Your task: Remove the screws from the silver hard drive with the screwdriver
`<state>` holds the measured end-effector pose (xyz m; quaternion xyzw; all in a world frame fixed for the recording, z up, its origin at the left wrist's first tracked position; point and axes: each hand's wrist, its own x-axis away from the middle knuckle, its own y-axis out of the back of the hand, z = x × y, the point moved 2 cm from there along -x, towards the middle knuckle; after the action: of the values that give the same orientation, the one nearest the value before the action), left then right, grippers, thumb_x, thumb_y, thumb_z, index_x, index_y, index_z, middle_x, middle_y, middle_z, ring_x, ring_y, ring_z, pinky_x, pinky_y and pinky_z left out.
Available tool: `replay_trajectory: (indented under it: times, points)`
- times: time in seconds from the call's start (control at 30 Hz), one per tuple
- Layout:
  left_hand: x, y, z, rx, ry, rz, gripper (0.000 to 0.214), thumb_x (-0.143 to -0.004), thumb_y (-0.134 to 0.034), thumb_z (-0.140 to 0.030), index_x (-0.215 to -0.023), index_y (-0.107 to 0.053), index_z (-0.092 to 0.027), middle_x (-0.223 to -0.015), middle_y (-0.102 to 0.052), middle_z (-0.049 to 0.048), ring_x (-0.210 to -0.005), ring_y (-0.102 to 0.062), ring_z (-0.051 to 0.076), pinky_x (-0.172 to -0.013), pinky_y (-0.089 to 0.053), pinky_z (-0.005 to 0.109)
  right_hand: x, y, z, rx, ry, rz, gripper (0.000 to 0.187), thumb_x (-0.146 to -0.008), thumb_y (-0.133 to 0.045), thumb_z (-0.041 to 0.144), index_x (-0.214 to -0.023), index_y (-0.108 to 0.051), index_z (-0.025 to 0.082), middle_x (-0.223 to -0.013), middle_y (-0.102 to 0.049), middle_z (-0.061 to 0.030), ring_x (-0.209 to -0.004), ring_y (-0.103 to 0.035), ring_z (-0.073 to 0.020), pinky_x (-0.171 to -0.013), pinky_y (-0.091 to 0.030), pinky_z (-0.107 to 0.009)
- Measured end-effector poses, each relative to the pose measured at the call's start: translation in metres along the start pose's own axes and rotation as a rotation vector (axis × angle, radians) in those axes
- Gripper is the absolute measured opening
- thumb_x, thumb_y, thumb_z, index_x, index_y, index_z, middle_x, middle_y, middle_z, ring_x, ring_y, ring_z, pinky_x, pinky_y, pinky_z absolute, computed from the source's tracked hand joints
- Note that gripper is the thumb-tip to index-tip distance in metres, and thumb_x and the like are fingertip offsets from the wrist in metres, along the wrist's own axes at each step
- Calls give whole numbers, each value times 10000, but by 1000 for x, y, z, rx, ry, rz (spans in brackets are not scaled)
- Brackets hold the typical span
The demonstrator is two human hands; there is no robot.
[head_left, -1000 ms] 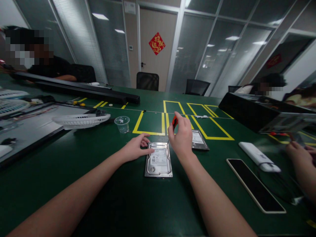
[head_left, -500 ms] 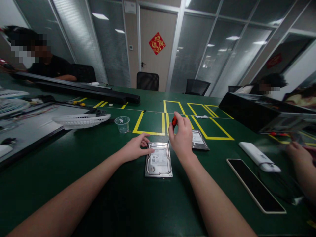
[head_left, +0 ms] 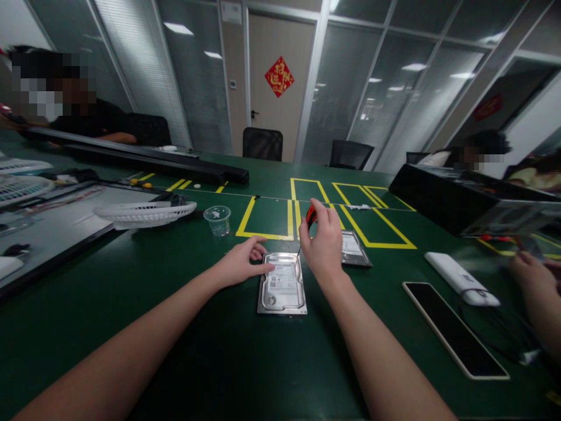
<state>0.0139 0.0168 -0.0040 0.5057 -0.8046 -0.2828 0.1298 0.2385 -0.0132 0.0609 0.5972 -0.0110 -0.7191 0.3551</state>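
Note:
A silver hard drive (head_left: 283,286) with a white label lies flat on the green table in front of me. My left hand (head_left: 243,261) steadies its upper left corner, thumb on the label and fingers curled by the left edge. Between the fingers of my right hand (head_left: 323,240) is a screwdriver (head_left: 311,215) with a red and black handle, held upright. Its thin shaft points down to the drive's upper right corner; the tip is too small to make out. A second hard drive (head_left: 354,250) lies behind my right hand, partly covered by it.
A clear plastic cup (head_left: 218,221) stands left of the drive, beside a white curved part (head_left: 144,214). To the right lie a phone (head_left: 456,330) and a white power bank (head_left: 461,279) with cables. Another person's hand (head_left: 532,280) is at the far right, near a black case (head_left: 473,202).
The screwdriver's handle has turned and tilted slightly within my right fingers. My left hand and the hard drive stay where they were.

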Motion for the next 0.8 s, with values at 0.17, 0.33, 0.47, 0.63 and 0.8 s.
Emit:
replay_trajectory:
  times: [0.17, 0.33, 0.47, 0.63, 0.8]
  points:
    - [1, 0, -1, -1, -1, -6, 837, -765, -857, -547, -1434, -532, -165, -1214, -708, 126, -1023, -674, 273, -937, -559, 456, 1, -3, -1, -32, 23, -2, 473, -999, -505, 197, -1468, -527, 142, -1167, -671, -166, -1108, -606, -306, -956, -528, -498]
    - [0, 0, 0, -1, -3, 2, 841, -771, -854, -555, -1439, -525, -163, -1219, -707, 128, -1031, -672, 272, -938, -556, 450, 1, -1, 0, -16, 7, -8, 441, -1012, -542, 234, -1444, -566, 153, -1150, -642, -159, -1085, -597, -291, -944, -533, -478]
    - [-1, -1, 3, -8, -10, -8, 833, -771, -855, -549, -1439, -532, -170, -1206, -713, 120, -1017, -672, 266, -927, -555, 449, 0, 0, 0, -3, -2, -6, 418, -1019, -549, 244, -1430, -595, 187, -1090, -631, -129, -1028, -593, -272, -920, -530, -457]
    - [-2, -1, 5, -3, -12, -3, 837, -773, -855, -560, -1441, -527, -177, -1220, -707, 121, -1016, -671, 263, -921, -554, 443, 0, -2, -1, -28, 33, 2, 473, -1005, -519, 198, -1475, -539, 157, -1143, -678, -149, -1078, -594, -288, -950, -520, -472]
    - [-1, -1, 4, -6, -18, -1, 843, -772, -847, -558, -1439, -519, -161, -1211, -708, 120, -1018, -664, 259, -929, -551, 437, 1, -1, 0, -21, 27, -3, 446, -1004, -545, 214, -1445, -565, 153, -1117, -667, -146, -1058, -594, -285, -937, -526, -458]
